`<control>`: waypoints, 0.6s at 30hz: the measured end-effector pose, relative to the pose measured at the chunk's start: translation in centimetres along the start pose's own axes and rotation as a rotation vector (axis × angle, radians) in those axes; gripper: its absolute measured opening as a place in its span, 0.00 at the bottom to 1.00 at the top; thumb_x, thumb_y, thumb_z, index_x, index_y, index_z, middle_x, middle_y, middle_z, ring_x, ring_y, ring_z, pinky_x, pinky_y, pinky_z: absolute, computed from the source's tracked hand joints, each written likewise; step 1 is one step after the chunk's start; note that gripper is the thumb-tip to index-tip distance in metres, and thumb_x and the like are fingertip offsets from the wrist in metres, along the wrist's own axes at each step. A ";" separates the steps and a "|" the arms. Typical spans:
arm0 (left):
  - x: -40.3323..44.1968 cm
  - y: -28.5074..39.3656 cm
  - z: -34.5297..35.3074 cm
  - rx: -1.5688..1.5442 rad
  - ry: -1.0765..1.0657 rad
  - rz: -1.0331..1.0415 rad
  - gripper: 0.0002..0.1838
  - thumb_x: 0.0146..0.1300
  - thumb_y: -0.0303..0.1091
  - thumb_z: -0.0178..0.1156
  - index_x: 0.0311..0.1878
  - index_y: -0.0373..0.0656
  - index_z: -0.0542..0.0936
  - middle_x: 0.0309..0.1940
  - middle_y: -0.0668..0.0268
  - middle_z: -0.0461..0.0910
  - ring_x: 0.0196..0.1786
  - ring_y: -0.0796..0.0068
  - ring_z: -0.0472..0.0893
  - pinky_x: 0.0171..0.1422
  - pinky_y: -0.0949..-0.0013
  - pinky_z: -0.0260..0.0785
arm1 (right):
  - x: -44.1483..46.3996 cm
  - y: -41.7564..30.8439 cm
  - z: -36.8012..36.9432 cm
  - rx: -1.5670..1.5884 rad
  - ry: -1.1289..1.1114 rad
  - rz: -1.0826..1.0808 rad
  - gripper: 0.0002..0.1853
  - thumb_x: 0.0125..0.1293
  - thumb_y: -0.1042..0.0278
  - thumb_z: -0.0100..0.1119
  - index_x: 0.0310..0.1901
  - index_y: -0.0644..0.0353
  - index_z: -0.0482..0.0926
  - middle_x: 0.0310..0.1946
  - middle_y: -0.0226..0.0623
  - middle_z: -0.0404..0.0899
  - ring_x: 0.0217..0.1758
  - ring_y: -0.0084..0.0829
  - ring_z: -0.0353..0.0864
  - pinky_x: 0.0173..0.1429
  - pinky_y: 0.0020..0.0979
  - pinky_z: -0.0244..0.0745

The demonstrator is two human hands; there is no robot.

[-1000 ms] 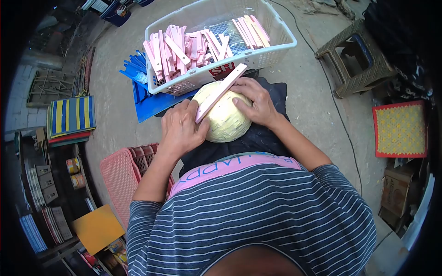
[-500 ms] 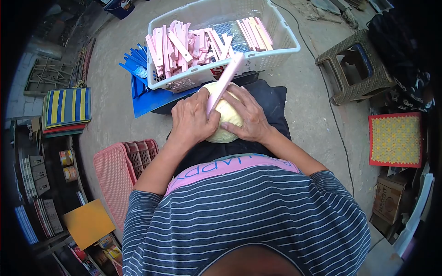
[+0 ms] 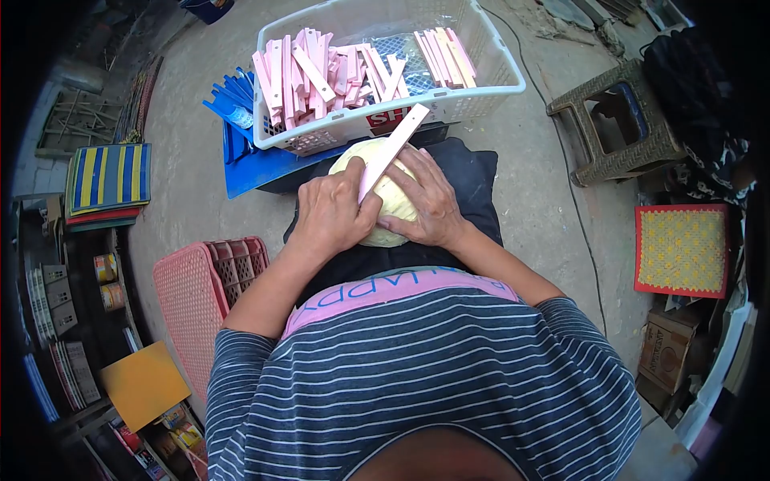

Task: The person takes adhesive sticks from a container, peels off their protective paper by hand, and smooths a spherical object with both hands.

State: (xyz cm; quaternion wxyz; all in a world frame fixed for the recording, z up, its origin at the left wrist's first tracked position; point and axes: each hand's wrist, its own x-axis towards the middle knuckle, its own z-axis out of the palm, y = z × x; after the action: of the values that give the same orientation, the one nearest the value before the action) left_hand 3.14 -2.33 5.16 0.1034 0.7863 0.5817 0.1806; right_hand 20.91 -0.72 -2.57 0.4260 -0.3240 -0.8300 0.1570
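A long pale pink strip point(image 3: 404, 133) with a small hole near its top end lies slantwise over a pale yellow round object point(image 3: 395, 204) on my lap. My left hand point(image 3: 337, 202) is closed around the strip's lower end, with the index finger and thumb against it. On the other side, my right hand point(image 3: 431, 200) curls over the round object. Its fingertips touch the strip's edge and its thumb presses on the yellow surface. Under the round object is a dark cloth point(image 3: 473, 186). What the round object is made of, I cannot tell.
A white plastic basket point(image 3: 481, 100) in front holds many pink strips point(image 3: 301, 76) and a smaller stack point(image 3: 446, 58). Blue pieces point(image 3: 233, 108) lie at its left. A red crate point(image 3: 188, 293), a stool point(image 3: 613, 120), a cable point(image 3: 579, 212) and a woven mat point(image 3: 682, 250) surround me.
The strip has turned, so its broad face with the hole shows more, and its top end sits slightly lower. Both hands keep nearly the same places. The view has shifted slightly.
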 end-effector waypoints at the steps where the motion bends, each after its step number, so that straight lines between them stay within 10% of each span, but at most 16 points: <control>1: -0.2 -0.3 0.1 0.003 0.007 0.009 0.16 0.51 0.38 0.54 0.39 0.35 0.74 0.21 0.48 0.78 0.25 0.46 0.79 0.33 0.49 0.71 | 0.1 0.1 0.0 -0.007 0.001 0.001 0.38 0.54 0.43 0.63 0.60 0.62 0.71 0.61 0.52 0.66 0.67 0.52 0.64 0.70 0.51 0.56; 18: -4.6 -6.7 -0.5 -0.334 -0.030 -0.006 0.14 0.47 0.37 0.54 0.37 0.39 0.75 0.21 0.47 0.75 0.28 0.45 0.78 0.34 0.51 0.67 | 0.7 0.7 0.4 -0.050 -0.006 0.001 0.38 0.55 0.40 0.62 0.58 0.65 0.73 0.60 0.53 0.68 0.64 0.51 0.68 0.68 0.50 0.59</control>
State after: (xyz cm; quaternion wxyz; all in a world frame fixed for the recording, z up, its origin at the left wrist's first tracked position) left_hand -4.10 -4.70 2.34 0.2418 0.7593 0.5442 0.2624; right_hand 20.57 0.26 -2.72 0.4152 -0.3346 -0.8347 0.1374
